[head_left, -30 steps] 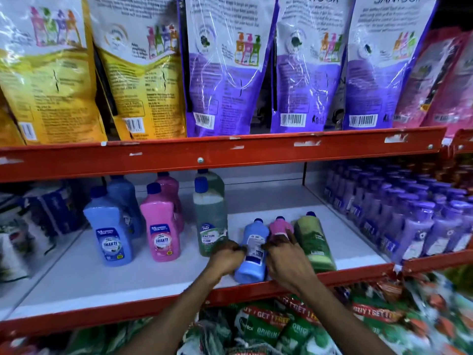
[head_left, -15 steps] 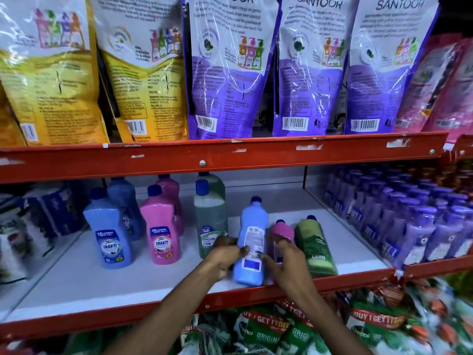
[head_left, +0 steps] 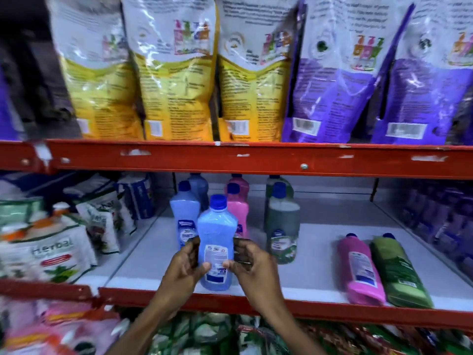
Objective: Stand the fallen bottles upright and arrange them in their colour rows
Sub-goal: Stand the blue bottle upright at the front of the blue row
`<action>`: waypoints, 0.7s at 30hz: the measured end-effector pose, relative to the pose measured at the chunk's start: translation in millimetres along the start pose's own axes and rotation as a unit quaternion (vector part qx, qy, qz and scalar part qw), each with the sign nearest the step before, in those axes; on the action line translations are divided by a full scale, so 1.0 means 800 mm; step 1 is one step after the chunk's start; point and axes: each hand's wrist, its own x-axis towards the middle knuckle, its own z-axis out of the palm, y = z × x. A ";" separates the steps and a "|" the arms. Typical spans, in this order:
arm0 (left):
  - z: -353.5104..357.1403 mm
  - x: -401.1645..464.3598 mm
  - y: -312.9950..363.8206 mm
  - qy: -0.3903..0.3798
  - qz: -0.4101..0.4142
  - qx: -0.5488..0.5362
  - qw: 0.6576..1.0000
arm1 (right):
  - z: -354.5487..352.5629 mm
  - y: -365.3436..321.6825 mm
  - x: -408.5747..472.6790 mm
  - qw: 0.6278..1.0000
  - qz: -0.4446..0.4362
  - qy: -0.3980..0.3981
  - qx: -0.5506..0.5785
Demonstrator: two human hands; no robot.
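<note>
Orange shelf rail (head_left: 256,160) is running across the full width of the view; taken as landmark. Above the rail, 3 yellow pouches (head_left: 176,90) and 2 purple pouches (head_left: 330,93) are standing side by side, yellow ones to the left. Below the rail, the white shelf board (head_left: 317,254) is carrying the bottles. Below the rail at far left, herbal sachet packs (head_left: 51,252) are leaning in a heap; print is blurred.

Under the rail's middle, 3 short rows are standing upright: blue row (head_left: 184,216), pink row (head_left: 239,208), green row (head_left: 281,226), 2 bottles visible in each. Below the rail toward the right, a pink bottle (head_left: 359,270) and a green bottle (head_left: 399,270) are lying flat, touching along their sides, caps pointing toward the back.

A blue bottle (head_left: 216,242) is standing upright at the board's front edge, directly ahead of the blue row, cap up, label facing the camera. Cannot tell whether its base is resting on the board.

Left hand (head_left: 183,267) is curling partly closed around the bottle's left side, thumb on the label. Right hand (head_left: 252,265) is doing likewise on the right side, thumb on the label, fingers loosely bent behind.
</note>
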 end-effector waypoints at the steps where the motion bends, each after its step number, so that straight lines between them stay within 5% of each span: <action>1: -0.017 0.001 -0.003 0.012 0.006 0.009 1.000 | 0.021 0.001 0.006 1.000 -0.002 -0.002 -0.002; 11: -0.093 0.014 -0.034 0.086 0.030 0.124 0.988 | 0.122 0.021 0.059 0.998 0.004 -0.015 -0.059; 16: -0.101 0.007 -0.045 0.060 0.038 0.134 0.988 | 0.128 0.025 0.058 0.999 0.028 0.016 -0.044; 21: -0.108 0.009 -0.049 0.072 0.054 0.155 0.984 | 0.123 0.023 0.042 0.998 0.014 -0.045 -0.036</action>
